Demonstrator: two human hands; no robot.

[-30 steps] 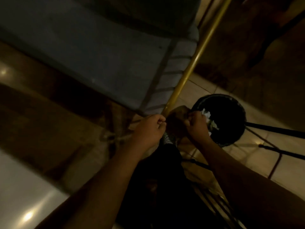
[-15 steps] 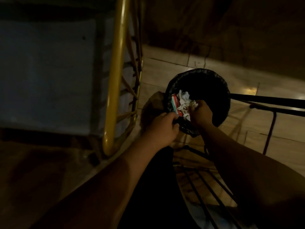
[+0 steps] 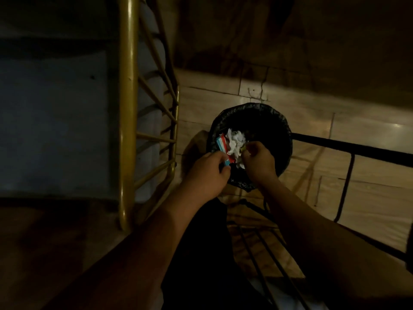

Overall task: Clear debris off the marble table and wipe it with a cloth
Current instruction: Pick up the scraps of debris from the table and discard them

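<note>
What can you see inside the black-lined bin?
Visible: crumpled white paper and a striped wrapper at the bin mouth, gripped by right hand and left hand. Deeper down is too dark; the hands cover the near rim.

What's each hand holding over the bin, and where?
Left hand pinches the striped wrapper at its near end; right hand pinches the crumpled white paper at its right edge.

The bin (image 3: 263,113) has a glossy black liner. The crumpled paper (image 3: 235,139) is white, and the wrapper (image 3: 223,145) is striped red, white and light blue. The rail (image 3: 127,108) is mustard gold, the cushion (image 3: 55,119) dull blue-grey. The floor (image 3: 368,198) is pale beige tile crossed by thin dark lines. The bars (image 3: 346,147) are black.
</note>
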